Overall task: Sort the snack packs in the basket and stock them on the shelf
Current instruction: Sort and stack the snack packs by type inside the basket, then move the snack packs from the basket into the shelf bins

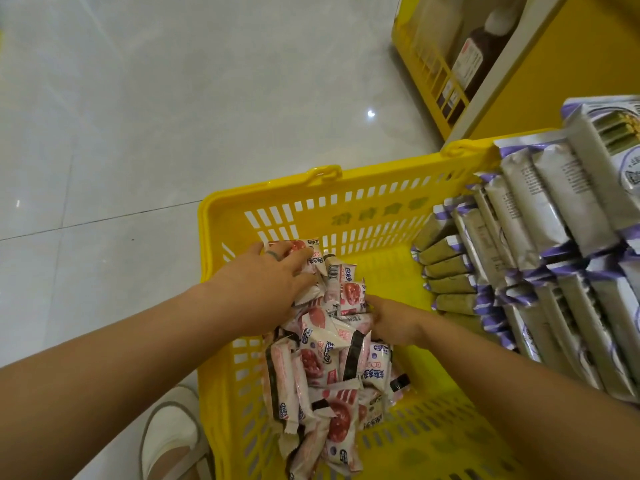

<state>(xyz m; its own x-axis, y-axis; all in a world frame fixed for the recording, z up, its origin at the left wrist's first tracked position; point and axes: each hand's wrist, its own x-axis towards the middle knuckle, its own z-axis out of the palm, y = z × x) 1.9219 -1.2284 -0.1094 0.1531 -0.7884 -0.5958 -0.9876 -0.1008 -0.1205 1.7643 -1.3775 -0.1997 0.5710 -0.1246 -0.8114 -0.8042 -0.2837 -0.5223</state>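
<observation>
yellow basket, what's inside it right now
A heap of pink-and-white snack packs, left hand on top, right hand reaching in. Whatever lies under the heap is hidden.

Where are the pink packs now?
In the head view, the pink packs lie heaped in the basket, left of its middle, touched by the left hand and right hand; purple packs sit to their right.

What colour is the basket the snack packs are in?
Yellow: the basket is bright yellow slotted plastic, clearest in the head view.

Pink snack packs point(313, 362): Chinese brand lettering, likely 趣多多; barcode on one; basket point(377, 214) embossing illegible
</observation>
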